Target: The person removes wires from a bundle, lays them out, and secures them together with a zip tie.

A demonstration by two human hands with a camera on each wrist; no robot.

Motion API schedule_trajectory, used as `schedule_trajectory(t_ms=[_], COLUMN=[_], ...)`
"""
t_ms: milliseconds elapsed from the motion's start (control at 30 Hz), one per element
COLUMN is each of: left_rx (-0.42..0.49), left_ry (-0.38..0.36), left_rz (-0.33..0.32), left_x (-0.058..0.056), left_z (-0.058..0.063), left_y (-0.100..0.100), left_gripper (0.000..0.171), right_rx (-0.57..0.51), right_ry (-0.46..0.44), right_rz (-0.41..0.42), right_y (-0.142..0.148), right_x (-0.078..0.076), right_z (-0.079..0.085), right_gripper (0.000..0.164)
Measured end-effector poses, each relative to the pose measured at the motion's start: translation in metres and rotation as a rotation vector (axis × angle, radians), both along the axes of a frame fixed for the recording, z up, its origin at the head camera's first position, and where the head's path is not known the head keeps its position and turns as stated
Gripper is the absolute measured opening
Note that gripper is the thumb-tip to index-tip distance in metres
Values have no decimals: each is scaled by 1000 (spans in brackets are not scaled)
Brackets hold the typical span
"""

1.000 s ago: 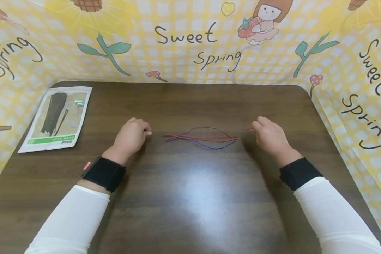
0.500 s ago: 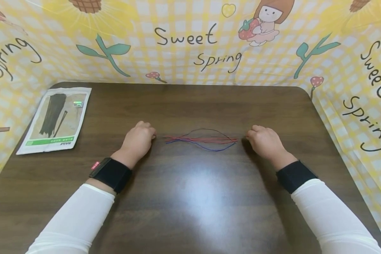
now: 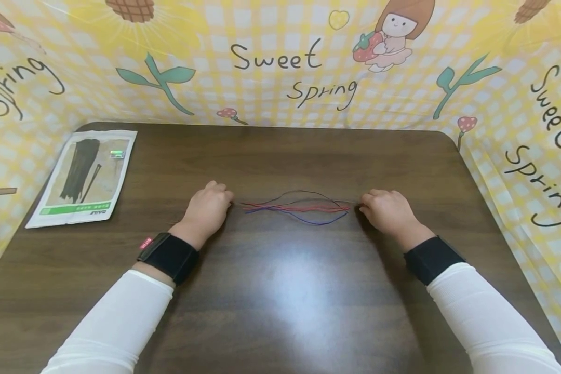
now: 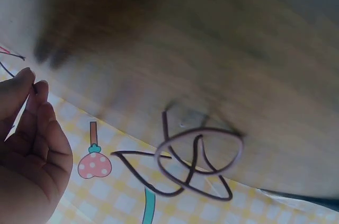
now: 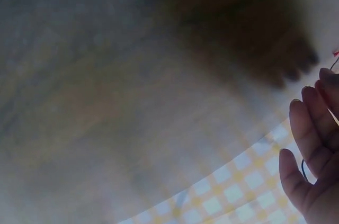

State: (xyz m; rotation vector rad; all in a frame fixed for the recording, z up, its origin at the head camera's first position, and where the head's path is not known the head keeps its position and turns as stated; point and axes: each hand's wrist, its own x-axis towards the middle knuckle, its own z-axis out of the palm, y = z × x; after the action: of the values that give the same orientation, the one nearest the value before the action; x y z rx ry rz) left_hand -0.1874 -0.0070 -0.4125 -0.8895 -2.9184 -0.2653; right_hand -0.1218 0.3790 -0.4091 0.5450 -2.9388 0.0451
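Several thin wires lie in a loose bundle mid-table in the head view: red wires (image 3: 308,210), a blue wire (image 3: 315,224) bowed toward the front, and a black wire (image 3: 304,191) arched toward the back. At the bundle's left end, my left hand (image 3: 208,209) pinches a dark wire (image 4: 7,70) between thumb and forefinger, seen in the left wrist view. My right hand (image 3: 388,212) is at the other end. In the right wrist view its thumb and forefinger pinch a thin dark wire (image 5: 334,63), while the other fingers are only slightly bent.
A white packet (image 3: 81,179) with a green band lies at the table's left. Yellow checked cloth (image 3: 271,78) walls the back and both sides of the brown table (image 3: 262,156). A looping dark cord (image 4: 198,163) crosses the table edge in the left wrist view.
Both hands have moved inward and slightly toward the front, closing on the bundle's ends. A thin dark wire now spans toward both hands along the bundle.
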Motion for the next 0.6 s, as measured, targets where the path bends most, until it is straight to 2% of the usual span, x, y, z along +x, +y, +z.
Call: schedule_trajectory(t_ms=[267, 500, 600], left_rx=[25, 55, 65], left_ry=[-104, -117, -126], left_rz=[23, 29, 36], left_x=[4, 6, 7], left_z=[6, 17, 19], left_y=[-7, -15, -19], left_gripper=[26, 34, 39], right_rx=[50, 12, -15], right_ry=[-10, 6, 52], right_rz=[-32, -97, -97], right_y=[-3, -4, -5], right_x=[4, 7, 10], right_z=[12, 26, 29], right_gripper=[17, 40, 40])
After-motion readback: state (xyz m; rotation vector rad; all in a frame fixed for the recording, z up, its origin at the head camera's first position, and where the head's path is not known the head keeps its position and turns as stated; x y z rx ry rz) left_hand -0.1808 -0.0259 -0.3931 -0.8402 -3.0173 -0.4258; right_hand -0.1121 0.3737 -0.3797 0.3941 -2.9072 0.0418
